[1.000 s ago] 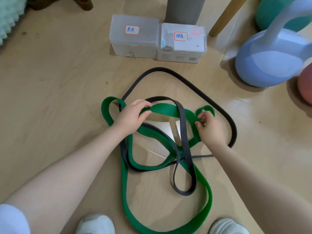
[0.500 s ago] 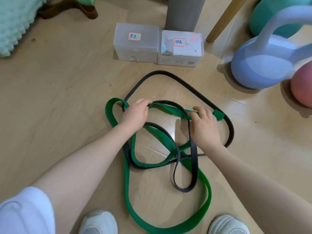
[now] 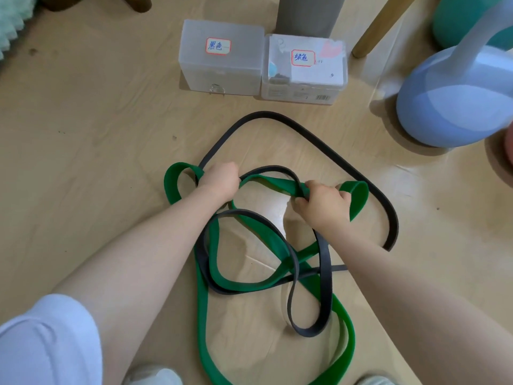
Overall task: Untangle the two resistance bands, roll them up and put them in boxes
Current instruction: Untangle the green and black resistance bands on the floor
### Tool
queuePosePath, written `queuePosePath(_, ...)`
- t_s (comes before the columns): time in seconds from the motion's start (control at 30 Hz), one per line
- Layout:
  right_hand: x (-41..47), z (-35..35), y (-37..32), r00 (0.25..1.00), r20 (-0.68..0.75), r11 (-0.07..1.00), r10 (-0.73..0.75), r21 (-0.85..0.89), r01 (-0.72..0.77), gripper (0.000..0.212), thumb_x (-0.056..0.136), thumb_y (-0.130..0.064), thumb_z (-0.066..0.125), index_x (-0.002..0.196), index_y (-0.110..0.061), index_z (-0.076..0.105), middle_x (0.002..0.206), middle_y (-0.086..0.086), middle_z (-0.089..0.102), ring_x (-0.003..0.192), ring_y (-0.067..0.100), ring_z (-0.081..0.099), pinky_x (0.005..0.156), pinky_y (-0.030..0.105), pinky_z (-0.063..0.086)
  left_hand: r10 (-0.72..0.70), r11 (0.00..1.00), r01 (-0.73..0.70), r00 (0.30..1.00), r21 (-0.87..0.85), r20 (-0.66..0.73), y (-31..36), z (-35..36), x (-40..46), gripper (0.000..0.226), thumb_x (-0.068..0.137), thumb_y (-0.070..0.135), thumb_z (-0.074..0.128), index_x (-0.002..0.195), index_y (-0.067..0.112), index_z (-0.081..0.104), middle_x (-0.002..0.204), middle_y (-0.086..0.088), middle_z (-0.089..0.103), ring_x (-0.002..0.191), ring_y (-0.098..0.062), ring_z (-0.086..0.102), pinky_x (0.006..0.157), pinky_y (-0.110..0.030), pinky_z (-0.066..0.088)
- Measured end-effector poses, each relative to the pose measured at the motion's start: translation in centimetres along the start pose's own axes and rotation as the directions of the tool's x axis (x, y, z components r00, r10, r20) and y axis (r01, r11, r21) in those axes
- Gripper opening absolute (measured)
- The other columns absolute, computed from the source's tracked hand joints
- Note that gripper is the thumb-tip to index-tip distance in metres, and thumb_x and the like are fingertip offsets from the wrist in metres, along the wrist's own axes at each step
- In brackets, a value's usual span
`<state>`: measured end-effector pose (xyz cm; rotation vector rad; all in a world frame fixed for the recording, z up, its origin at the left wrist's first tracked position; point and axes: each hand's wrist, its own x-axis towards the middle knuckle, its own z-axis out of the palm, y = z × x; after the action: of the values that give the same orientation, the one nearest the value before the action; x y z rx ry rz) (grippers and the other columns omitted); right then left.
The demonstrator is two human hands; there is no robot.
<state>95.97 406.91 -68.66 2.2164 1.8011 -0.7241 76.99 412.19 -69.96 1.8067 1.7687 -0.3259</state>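
Wooden floor point(image 3: 83, 162) is lying bare to the left and right of the tangle. Blue kettlebell point(image 3: 455, 101) is standing far right, cut off by the frame edge. Green band point(image 3: 344, 354) and black band point(image 3: 313, 134) are lying interlaced at centre, their near loops running toward the bottom edge. Two boxes point(image 3: 222, 68) are sitting side by side just beyond the bands. Left hand point(image 3: 219, 182) is gripping the green band, fingers curled under and hidden. Right hand point(image 3: 324, 204) is clenching green band, fingers wrapped round it.
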Motion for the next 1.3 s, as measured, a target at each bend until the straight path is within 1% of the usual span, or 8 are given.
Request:
queuePosePath(0.27, -1.5, -0.5, 0.3, 0.953, -0.034, 0.895, -0.302, -0.354, 0.271, 0.031, 0.094, -0.041, 0.04, 0.104, -0.014, 0.053, 0.105, 0.005, 0.062, 0.11, 0.03, 0.049, 0.103, 0.045, 0.022, 0.02, 0.908, -0.147, 0.95, -0.392, -0.31, -1.2, -3.8, -4.4, 0.022, 0.095, 0.017, 0.046, 0.112, 0.01, 0.058, 0.101, -0.001, 0.059, 0.083, -0.014, 0.056, 0.065, -0.018, 0.045)
queuePosePath(0.47, -6.0, -1.8, -2.8, 0.865, -0.226, 0.889, -0.449, -0.208, 0.407, 0.028, 0.091, -0.039, 0.048, 0.1, -0.016, 0.06, 0.104, 0.002, 0.066, 0.113, 0.027, 0.05, 0.1, 0.039, 0.016, -0.073, 0.711, -0.216, 0.924, -0.669, -0.376, -2.1, -6.4, -8.3, 0.013, 0.092, 0.014, 0.051, 0.099, 0.018, 0.061, 0.091, 0.004, 0.063, 0.08, -0.011, 0.058, 0.068, -0.018, 0.048)
queuePosePath(0.6, -9.4, -3.1, -7.5, 0.826, -0.196, 0.826, -0.529, 0.103, 0.554, 0.022, 0.093, -0.037, 0.049, 0.093, -0.015, 0.048, 0.09, 0.002, 0.059, 0.084, 0.023, 0.054, 0.075, 0.033, 0.04, 0.006, 0.473, -0.281, 0.949, -0.835, -0.316, -1.7, -8.6, -11.6, 0.019, 0.093, 0.004, 0.05, 0.087, 0.019, 0.06, 0.084, -0.002, 0.063, 0.073, -0.01, 0.062, 0.067, -0.021, 0.055)
queuePosePath(0.73, -11.0, -3.1, -11.2, 0.915, -0.3, 0.628, -0.271, 0.665, 0.404, 0.024, 0.091, -0.023, 0.057, 0.111, -0.016, 0.048, 0.1, -0.003, 0.058, 0.085, 0.018, 0.056, 0.074, 0.031, 0.046, -0.047, 0.317, -0.284, 0.948, -0.905, -0.314, -2.5, -9.8, -14.5, 0.019, 0.093, 0.003, 0.05, 0.086, 0.018, 0.06, 0.083, -0.001, 0.065, 0.074, -0.009, 0.066, 0.071, -0.022, 0.057)
queuePosePath(0.83, -11.6, -2.5, -11.7, 0.955, -0.159, 0.4, -0.25, 0.881, 0.252, 0.05, 0.09, -0.017, 0.059, 0.134, -0.028, 0.039, 0.109, -0.009, 0.062, 0.089, 0.005, 0.06, 0.077, 0.023, 0.049, -0.159, 0.204, -0.224, 0.953, -0.953, -0.258, -4.1, -10.2, -15.6, 0.017, 0.094, 0.003, 0.048, 0.087, 0.015, 0.059, 0.082, -0.001, 0.067, 0.067, -0.006, 0.068, 0.063, -0.02, 0.056)
queuePosePath(1.03, -12.9, -2.4, -12.9, 0.918, 0.0, 0.492, -0.396, 0.844, 0.212, 0.012, 0.095, -0.016, 0.049, 0.105, -0.02, 0.055, 0.074, -0.019, 0.052, 0.065, -0.01, 0.049, 0.069, 0.016, 0.038, -0.186, 0.027, -0.089, 0.978, -0.996, -0.092, -5.0, -8.5, -17.5, 0.012, 0.093, 0.003, 0.05, 0.091, 0.01, 0.061, 0.091, -0.008, 0.066, 0.073, -0.009, 0.068, 0.065, -0.018, 0.056)
queuePosePath(1.2, -12.8, -1.9, -13.9, 0.942, 0.05, 0.514, -0.332, 0.847, 0.136, 0.037, 0.092, -0.007, 0.046, 0.128, -0.015, 0.048, 0.109, -0.004, 0.06, 0.102, 0.012, 0.054, 0.092, 0.029, 0.043, -0.156, -0.124, -0.069, 0.986, -0.99, -0.049, -5.7, -4.7, -18.3, 0.024, 0.098, 0.009, 0.041, 0.113, 0.015, 0.059, 0.116, -0.003, 0.064, 0.109, -0.011, 0.059, 0.092, -0.02, 0.044)
queuePosePath(1.3, -12.2, -1.9, -14.2, 0.963, 0.062, 0.488, -0.26, 0.87, 0.076, 0.038, 0.089, 0.002, 0.045, 0.122, -0.013, 0.054, 0.111, 0.004, 0.062, 0.105, 0.019, 0.057, 0.088, 0.026, 0.045, -0.044, -0.127, -0.021, 0.999, -0.992, -0.016, -5.4, -2.6, -18.7, 0.028, 0.098, 0.007, 0.039, 0.12, 0.018, 0.053, 0.116, 0.001, 0.063, 0.109, -0.005, 0.059, 0.096, -0.018, 0.043)
